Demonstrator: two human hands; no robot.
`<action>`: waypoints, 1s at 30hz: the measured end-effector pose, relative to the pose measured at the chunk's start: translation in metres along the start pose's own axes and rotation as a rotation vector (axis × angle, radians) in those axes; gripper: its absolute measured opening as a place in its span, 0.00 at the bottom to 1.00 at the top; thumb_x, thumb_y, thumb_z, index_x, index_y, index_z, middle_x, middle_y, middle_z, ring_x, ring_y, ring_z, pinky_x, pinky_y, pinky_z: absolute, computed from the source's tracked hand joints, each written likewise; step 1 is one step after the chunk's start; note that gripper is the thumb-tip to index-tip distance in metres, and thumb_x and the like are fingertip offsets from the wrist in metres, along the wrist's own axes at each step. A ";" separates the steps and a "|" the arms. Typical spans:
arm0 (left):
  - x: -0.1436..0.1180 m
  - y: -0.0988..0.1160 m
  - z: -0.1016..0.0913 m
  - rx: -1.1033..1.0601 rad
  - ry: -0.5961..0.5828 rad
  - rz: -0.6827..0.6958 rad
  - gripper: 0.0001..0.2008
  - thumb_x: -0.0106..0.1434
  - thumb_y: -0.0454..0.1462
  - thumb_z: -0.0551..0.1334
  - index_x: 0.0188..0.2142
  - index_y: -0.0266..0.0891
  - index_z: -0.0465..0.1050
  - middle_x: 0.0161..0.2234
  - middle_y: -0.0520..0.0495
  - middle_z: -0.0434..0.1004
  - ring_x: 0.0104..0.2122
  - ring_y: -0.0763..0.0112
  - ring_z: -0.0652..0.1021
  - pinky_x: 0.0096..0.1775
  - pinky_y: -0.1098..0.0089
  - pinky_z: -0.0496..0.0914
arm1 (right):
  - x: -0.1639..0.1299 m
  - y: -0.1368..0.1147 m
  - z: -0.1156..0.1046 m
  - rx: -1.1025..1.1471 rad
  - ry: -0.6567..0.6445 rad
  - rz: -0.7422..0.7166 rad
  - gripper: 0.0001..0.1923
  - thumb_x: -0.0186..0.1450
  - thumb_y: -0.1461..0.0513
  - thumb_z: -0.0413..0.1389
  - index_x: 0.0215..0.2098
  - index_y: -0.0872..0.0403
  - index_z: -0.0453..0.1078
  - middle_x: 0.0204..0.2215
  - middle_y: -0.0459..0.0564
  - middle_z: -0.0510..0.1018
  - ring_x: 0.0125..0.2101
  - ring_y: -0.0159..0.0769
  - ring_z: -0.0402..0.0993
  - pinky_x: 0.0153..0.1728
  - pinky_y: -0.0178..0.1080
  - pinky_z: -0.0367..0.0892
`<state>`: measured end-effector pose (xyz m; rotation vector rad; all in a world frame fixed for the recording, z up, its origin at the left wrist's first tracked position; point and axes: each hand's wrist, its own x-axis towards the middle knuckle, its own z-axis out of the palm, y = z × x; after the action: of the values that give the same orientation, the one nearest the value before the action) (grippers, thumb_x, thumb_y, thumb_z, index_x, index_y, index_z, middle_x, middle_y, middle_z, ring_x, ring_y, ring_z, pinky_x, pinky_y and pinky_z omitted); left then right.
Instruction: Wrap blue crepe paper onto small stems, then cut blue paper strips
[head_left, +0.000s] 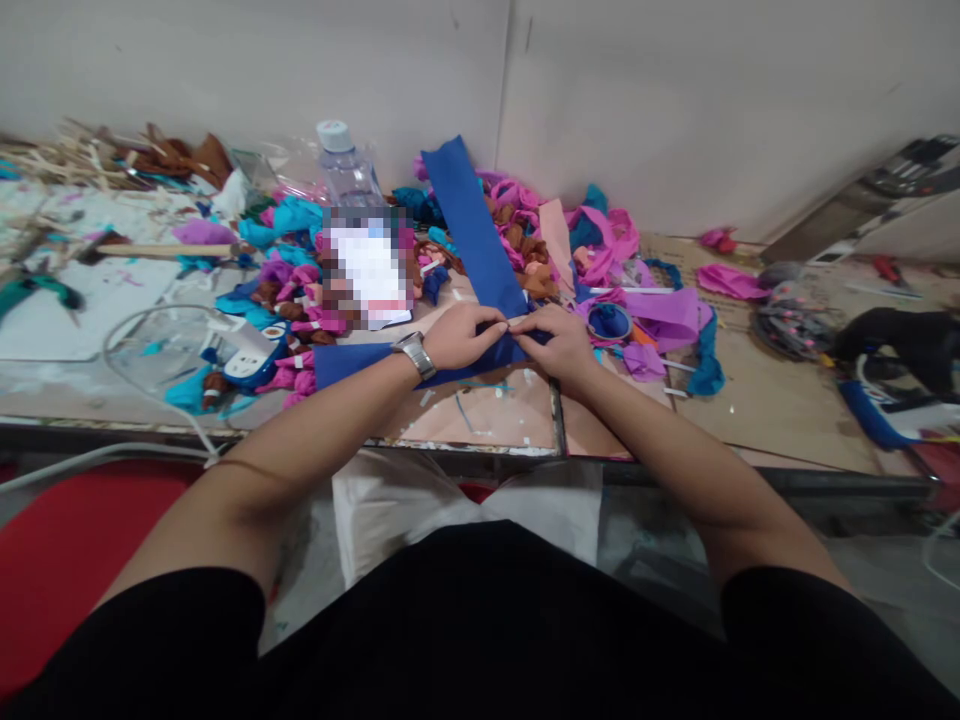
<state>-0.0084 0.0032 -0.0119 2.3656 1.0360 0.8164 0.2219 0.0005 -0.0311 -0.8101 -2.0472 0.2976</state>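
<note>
2 hands (510, 335) pinch the blue strip (474, 230).

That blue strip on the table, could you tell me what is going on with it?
A person seated at the worktable pinches the blue strip with both hands. The left hand and right hand meet at a fold in it. Pink, purple and teal scraps lie around, with a water bottle behind.

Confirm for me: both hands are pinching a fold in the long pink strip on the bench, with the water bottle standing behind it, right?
Not quite. The long strip is blue, not pink. The head view shows the left hand and right hand pinching its fold, water bottle standing behind.
</note>
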 end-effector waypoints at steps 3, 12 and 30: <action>0.000 0.001 0.000 -0.009 -0.013 -0.006 0.20 0.74 0.46 0.55 0.44 0.38 0.83 0.37 0.45 0.85 0.37 0.63 0.80 0.42 0.63 0.67 | 0.001 -0.002 0.000 -0.002 -0.014 -0.022 0.03 0.67 0.60 0.64 0.36 0.47 0.82 0.36 0.47 0.88 0.38 0.42 0.84 0.46 0.49 0.74; 0.000 0.001 0.001 -0.038 -0.038 -0.027 0.18 0.71 0.45 0.56 0.37 0.38 0.81 0.29 0.49 0.78 0.31 0.67 0.74 0.36 0.65 0.62 | 0.000 -0.003 0.000 -0.011 -0.037 -0.034 0.04 0.67 0.60 0.64 0.37 0.47 0.82 0.36 0.48 0.88 0.39 0.42 0.84 0.46 0.48 0.73; 0.000 0.002 0.003 -0.054 -0.010 -0.038 0.16 0.71 0.45 0.57 0.36 0.38 0.79 0.30 0.49 0.79 0.31 0.68 0.74 0.35 0.66 0.63 | 0.001 -0.010 -0.004 -0.060 -0.069 0.067 0.06 0.67 0.60 0.64 0.41 0.48 0.83 0.38 0.49 0.88 0.40 0.45 0.82 0.47 0.50 0.73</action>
<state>-0.0057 0.0015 -0.0128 2.2954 1.0388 0.8075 0.2200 -0.0067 -0.0236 -0.9177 -2.1044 0.3066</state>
